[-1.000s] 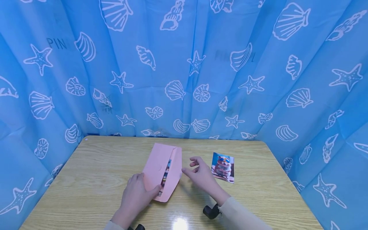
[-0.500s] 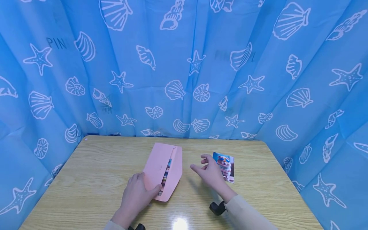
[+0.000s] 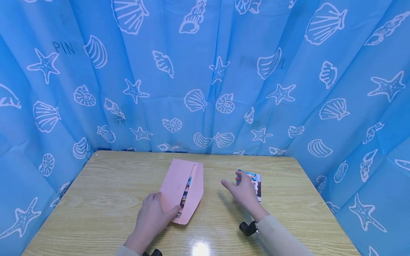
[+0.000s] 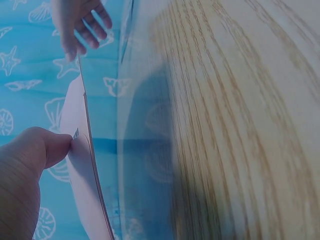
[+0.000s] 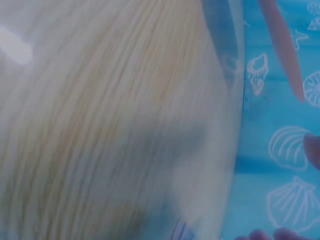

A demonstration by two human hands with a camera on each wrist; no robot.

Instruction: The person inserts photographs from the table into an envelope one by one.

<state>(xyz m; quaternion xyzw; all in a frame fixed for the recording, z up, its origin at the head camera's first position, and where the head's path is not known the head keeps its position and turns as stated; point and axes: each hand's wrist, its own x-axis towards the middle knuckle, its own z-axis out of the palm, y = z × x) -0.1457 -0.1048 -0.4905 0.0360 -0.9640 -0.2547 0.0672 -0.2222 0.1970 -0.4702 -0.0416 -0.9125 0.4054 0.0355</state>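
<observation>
My left hand (image 3: pixel 153 214) holds a pink envelope (image 3: pixel 173 182) by its near end, thumb pressed on top near the opening. The envelope's flap (image 3: pixel 195 193) is lifted, and a strip of colourful picture cards (image 3: pixel 184 197) shows in the slot. In the left wrist view the thumb (image 4: pixel 47 145) pinches the pink paper, seen nearly edge-on. My right hand (image 3: pixel 245 195) hovers over a photo card (image 3: pixel 257 181) of a hamster in sunglasses and covers much of it. Its fingers are loosely bent with nothing between them.
The wooden table (image 3: pixel 105 192) spreads around both hands. A blue curtain (image 3: pixel 205 78) with white shells and starfish hangs along its back edge and sides. Black wrist mounts (image 3: pixel 248 228) sit below the hands.
My right hand has moved right, away from the envelope's flap, to above the photo card. The left hand and the envelope have stayed in place.
</observation>
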